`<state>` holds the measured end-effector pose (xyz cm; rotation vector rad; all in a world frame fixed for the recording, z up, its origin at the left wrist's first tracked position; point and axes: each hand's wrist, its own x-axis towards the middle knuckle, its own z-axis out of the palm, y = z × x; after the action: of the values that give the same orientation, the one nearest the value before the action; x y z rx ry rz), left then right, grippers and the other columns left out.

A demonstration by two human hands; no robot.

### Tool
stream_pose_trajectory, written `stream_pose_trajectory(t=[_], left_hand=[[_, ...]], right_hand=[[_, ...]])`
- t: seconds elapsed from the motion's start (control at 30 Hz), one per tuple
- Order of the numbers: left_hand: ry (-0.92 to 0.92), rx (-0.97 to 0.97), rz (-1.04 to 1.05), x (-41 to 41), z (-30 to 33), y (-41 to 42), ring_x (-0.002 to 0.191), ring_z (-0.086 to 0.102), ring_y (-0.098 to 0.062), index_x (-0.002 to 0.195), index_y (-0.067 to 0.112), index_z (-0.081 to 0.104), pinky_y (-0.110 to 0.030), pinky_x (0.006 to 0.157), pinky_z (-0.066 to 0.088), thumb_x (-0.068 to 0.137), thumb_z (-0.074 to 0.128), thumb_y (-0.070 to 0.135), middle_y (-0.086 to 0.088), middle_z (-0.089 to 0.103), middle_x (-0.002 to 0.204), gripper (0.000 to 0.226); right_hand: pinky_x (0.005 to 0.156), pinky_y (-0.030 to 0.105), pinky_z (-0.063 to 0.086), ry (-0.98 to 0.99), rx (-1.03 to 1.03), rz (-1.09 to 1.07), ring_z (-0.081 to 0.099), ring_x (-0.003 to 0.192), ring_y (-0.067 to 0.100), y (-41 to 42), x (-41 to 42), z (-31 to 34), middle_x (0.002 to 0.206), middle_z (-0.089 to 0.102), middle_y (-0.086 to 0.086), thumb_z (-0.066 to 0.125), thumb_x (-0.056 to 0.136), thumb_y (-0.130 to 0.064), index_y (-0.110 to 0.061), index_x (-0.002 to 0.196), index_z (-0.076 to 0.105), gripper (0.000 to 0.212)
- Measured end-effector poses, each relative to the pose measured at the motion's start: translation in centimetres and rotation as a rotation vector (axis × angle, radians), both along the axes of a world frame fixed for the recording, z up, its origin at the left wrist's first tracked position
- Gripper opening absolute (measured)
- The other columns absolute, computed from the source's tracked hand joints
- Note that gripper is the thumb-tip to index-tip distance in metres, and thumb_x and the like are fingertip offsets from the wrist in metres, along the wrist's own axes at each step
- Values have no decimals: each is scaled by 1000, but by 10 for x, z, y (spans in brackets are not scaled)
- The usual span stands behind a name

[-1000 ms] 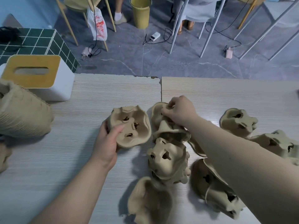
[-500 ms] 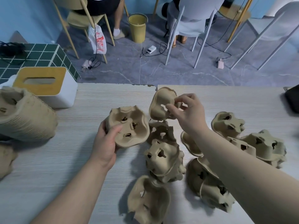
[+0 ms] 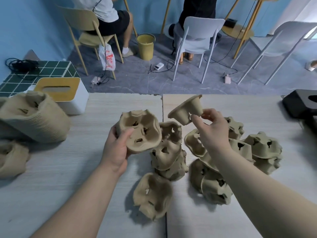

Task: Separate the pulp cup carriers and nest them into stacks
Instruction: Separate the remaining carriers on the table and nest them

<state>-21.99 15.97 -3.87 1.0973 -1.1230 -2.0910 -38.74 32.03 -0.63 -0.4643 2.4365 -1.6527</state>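
Far left on the tabletop (image 3: 72, 169): tall nested stack (image 3: 32, 117) lying on its side, cut by the frame edge, tissue box (image 3: 68, 95) just behind. Bare room between stack and left hand (image 3: 116, 150), fingers curled round an upturned carrier (image 3: 142, 131). Loose pile (image 3: 169, 157) crowding the middle, lower carriers half hidden. Right hand (image 3: 212, 131) pinching a lifted carrier (image 3: 187, 109) above the pile. Far right, dark object (image 3: 300, 103), blurred, cropped.

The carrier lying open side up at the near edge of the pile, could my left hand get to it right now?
Probably not yet. The way to that near carrier looks free, but the left hand already grips a carrier, so it would have to put that one down first.
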Motion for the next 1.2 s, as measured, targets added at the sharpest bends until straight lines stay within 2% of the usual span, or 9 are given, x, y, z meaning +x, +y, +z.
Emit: stream_pose_trajectory(t=[0.1,0.17,0.27,0.37,0.43,0.53,0.67,0.9,1.2], left_hand=[[7,-21,3,-2,7,18,88,67,-21,129,17,53,-41,63,58,87,67,14,-7,67,110,44],[13,-26,10,-5,12,31,83,68,-18,125,18,54,-35,54,59,91,62,12,-7,67,108,35],[24,-30,14,-7,16,50,86,67,-20,125,17,54,-32,52,57,91,63,13,-9,67,110,36],[27,-63,3,-9,21,69,88,67,-21,127,15,55,-33,55,57,76,71,19,-9,68,109,54],[9,-82,4,-11,22,83,91,67,-21,128,16,54,-34,61,57,80,71,17,-9,68,112,51],[-15,-96,18,-16,19,104,100,66,-25,125,17,57,-41,80,55,82,72,16,-13,68,119,45],[-24,-88,67,-22,20,128,111,65,-32,123,14,58,-55,99,49,82,74,22,-16,68,120,45],[-16,-122,22,-34,25,165,98,68,-21,115,17,61,-42,91,52,97,56,17,-3,75,100,20],[-27,-155,-4,-27,24,191,124,58,-25,135,17,55,-52,110,40,89,59,32,-7,67,126,49]], right_hand=[[56,23,46,-99,-62,101,51,60,9,17,11,4,77,55,3,72,81,-12,-11,91,60,16],[45,19,39,-145,-89,179,45,48,6,29,15,7,73,50,6,67,82,0,-1,95,55,18],[45,20,32,-330,-198,287,42,57,18,48,14,12,75,46,14,57,85,5,12,99,48,18],[54,28,34,-535,-370,337,42,66,25,63,7,15,82,46,19,62,73,-30,16,94,51,51],[64,36,46,-507,-283,306,55,69,33,70,1,12,78,59,29,60,70,-55,7,83,63,64],[77,41,53,-368,-87,229,67,77,33,77,-7,6,77,72,14,56,72,-68,-10,69,71,61],[67,27,46,-278,-72,187,62,74,15,90,-15,10,80,71,7,54,93,-40,-8,79,71,38],[88,49,52,-361,-75,293,68,89,25,100,-13,5,82,73,2,56,89,-41,-17,79,68,29],[99,41,44,-422,14,409,58,103,15,114,2,-4,104,64,-4,53,90,-44,-24,103,58,25]])
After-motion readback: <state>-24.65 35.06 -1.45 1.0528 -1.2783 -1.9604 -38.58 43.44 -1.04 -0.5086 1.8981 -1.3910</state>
